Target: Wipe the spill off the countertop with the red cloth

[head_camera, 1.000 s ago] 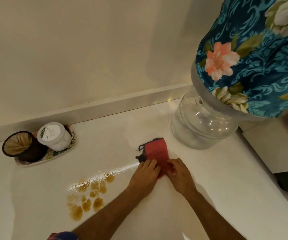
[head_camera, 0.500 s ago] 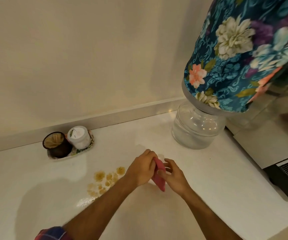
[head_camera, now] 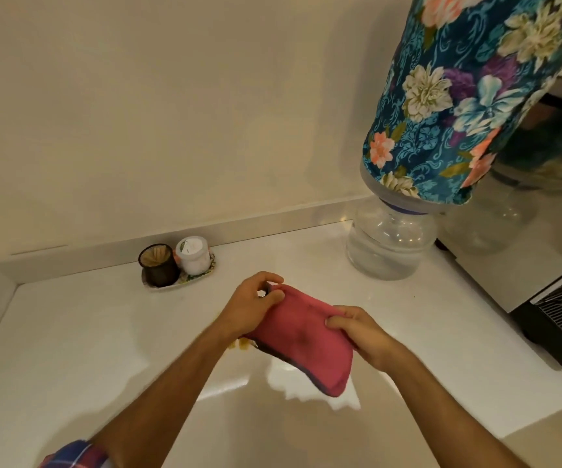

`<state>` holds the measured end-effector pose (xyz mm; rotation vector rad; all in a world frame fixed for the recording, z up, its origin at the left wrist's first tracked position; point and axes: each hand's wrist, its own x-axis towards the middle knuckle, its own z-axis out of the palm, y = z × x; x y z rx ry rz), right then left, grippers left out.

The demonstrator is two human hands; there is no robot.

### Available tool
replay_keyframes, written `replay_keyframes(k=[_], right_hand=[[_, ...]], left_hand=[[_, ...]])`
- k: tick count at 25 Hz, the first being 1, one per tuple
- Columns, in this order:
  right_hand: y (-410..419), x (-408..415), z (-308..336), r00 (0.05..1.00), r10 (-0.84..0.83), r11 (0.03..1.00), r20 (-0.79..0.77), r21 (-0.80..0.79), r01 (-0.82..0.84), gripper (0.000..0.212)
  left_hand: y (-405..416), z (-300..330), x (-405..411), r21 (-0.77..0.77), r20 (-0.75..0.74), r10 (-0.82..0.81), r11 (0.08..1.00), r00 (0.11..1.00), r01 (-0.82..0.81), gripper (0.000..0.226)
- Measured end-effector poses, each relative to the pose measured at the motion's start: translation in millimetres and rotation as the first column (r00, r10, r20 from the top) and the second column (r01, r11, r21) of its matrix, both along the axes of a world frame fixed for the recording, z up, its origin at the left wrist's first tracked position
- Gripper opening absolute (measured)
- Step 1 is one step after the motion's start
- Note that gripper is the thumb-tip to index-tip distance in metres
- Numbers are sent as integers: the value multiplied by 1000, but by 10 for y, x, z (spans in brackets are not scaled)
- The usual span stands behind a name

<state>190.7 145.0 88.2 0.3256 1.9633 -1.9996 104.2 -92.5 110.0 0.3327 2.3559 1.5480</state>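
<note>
Your left hand (head_camera: 256,307) and right hand (head_camera: 362,332) now hold the red cloth (head_camera: 301,336) stretched between them, lifted off the countertop (head_camera: 104,332) — a second ago it lay folded flat under your fingers, and half a second ago it was bunched up small between both hands. So you have picked it up and opened it out, which I take as readying a wiping face rather than wiping yet.

Your left hand is closed on the cloth's far upper corner, fingers curled over the edge; your right is clenched on the near right edge, and the lower part hangs loose below.

The spill (head_camera: 241,345) is mostly hidden — only a brown patch shows beside your left wrist, under the cloth's lower left edge. It looks untouched, so the wiping remains to be done.

Further out, a small tray (head_camera: 163,287) of jars sits by the wall, well apart, and the covered water bottle (head_camera: 468,106) stands to the right.
</note>
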Motion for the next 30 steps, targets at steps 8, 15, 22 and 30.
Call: replay_keyframes(k=[8, 15, 22, 30], right_hand=[[-181, 171, 13, 990, 22, 988, 142, -152, 0, 22], [-551, 103, 154, 961, -211, 918, 180, -302, 258, 39], [-610, -13, -55, 967, -239, 967, 86, 109, 229, 29], [-557, -290, -756, 967, 229, 534, -113, 845, -27, 46]], left_hand=[[-411, -98, 362, 153, 300, 7, 987, 954, -55, 31], [-79, 61, 647, 239, -6, 30, 971, 1000, -28, 36], [-332, -437, 798, -48, -41, -94, 995, 995, 92, 29], [-1505, -1578, 417, -504, -68, 142, 849, 988, -157, 61]])
